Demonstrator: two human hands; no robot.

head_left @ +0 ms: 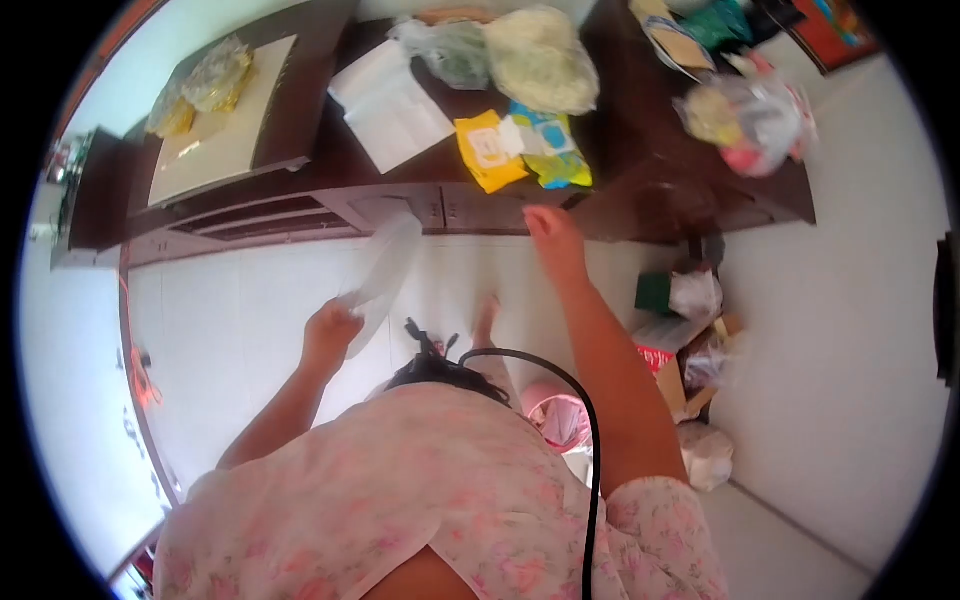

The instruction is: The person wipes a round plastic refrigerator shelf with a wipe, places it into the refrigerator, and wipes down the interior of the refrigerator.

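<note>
In narrow grip of left hand [330,332]: clear plastic bag [392,258], mostly forward and rightward of it, before the desk [640,145]; with long axis on a forward-right slant, far end toward the desk front. Near the yellow wipes pack [488,150]: right hand [553,235], loosely curled; impossible to tell whether holding anything.

There's a long dark brown, kinda glossy bench [630,150] running across just beyond the left grip [333,326] and right grip [553,235], with panelled cupboard doors [365,205] under its front edge. The floor [210,310] below both is pale and looks tiled. Plain whitish wall [860,230] well off to the right grip's right. Light's way brighter out past the left grip, pretty washed out tbh.
</note>
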